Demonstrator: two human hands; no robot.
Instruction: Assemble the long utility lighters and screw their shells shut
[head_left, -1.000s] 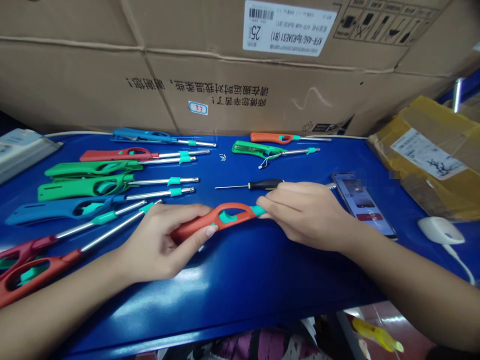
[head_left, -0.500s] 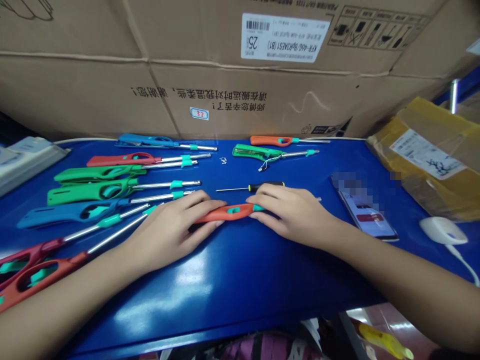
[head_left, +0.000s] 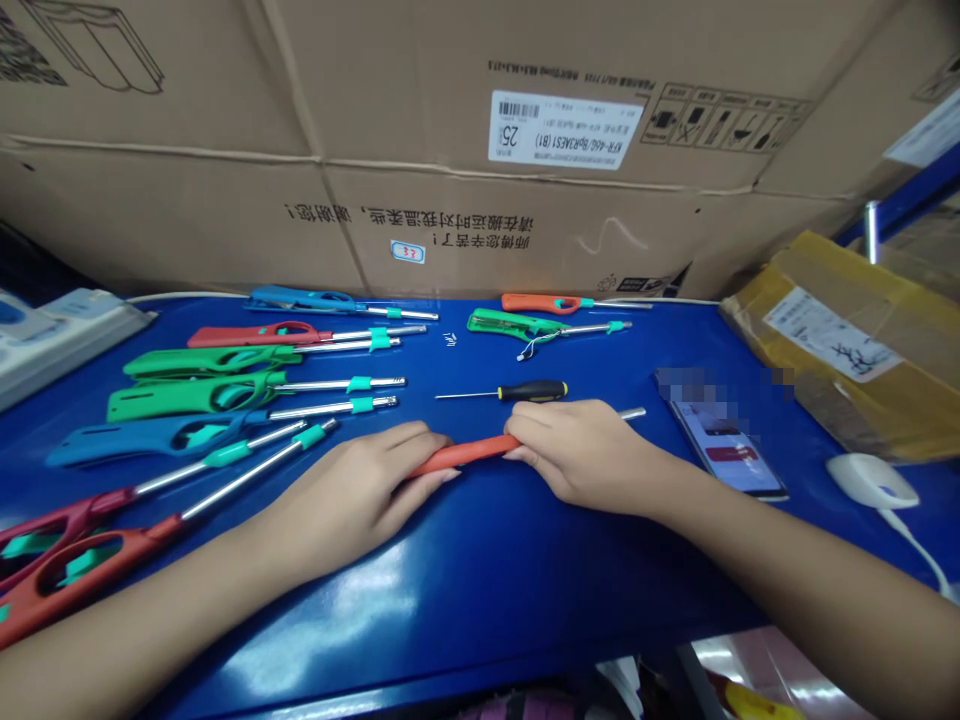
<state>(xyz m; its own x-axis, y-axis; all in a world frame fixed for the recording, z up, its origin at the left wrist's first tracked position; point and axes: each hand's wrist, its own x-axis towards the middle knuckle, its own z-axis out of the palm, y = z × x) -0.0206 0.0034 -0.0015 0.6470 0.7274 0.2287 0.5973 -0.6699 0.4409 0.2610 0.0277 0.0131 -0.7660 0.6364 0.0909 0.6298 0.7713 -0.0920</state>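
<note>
Between my two hands is an orange long-nosed gas lighter [head_left: 474,453], held level just above the blue table [head_left: 480,590]. My left hand [head_left: 390,475] is closed around the handle's left end. My right hand [head_left: 570,450] grips the other end, and the metal tip sticks out behind its knuckles. The lighter's narrow edge faces me. A screwdriver [head_left: 532,391] with a black and yellow handle lies just beyond my right hand. Left of my hands, several lighters lie in a row, among them a green one [head_left: 195,396] and a blue one [head_left: 161,437].
At the back lie an orange lighter [head_left: 536,302] and a green lighter [head_left: 517,323] with a white wire. Small white pieces [head_left: 449,340] lie near the middle. On the right are a phone [head_left: 724,435], a white device [head_left: 872,480] and a taped box [head_left: 825,340]. A large carton [head_left: 420,90] walls the back.
The orange lighter has been turned about its length, so the trigger opening no longer shows. My right hand has shifted its grip over the lighter's neck. The camera view has tilted up slightly.
</note>
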